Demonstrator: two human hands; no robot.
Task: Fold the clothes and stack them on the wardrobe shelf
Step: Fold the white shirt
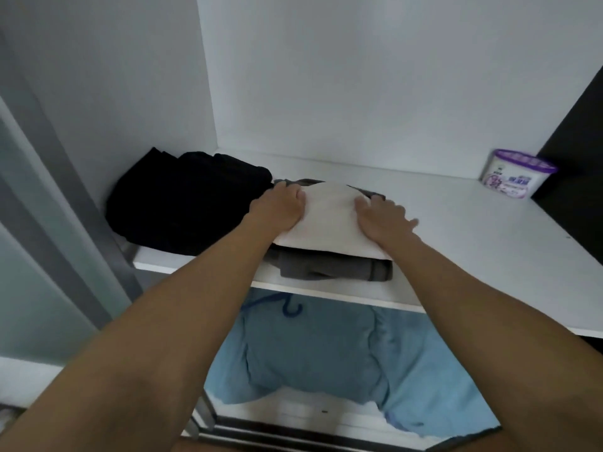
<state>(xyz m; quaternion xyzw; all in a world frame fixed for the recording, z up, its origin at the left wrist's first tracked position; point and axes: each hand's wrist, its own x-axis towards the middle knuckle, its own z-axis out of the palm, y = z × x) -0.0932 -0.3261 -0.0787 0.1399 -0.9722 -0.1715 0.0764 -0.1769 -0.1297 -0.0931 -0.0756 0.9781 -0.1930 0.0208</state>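
Note:
A folded white garment (329, 220) lies on top of a folded grey garment (336, 269) on the white wardrobe shelf (473, 243). My left hand (277, 207) grips the white garment's left edge with the fingers curled around it. My right hand (385, 220) lies flat on the garment's right side, fingers spread. A pile of black clothes (186, 203) sits to the left of this stack, touching it.
A purple-lidded white tub (517, 174) stands at the shelf's back right, beside a dark side panel (574, 141). Below the shelf hang light blue clothes (319, 353) on a blue hanger (290, 308). A sliding door frame (58, 197) runs along the left.

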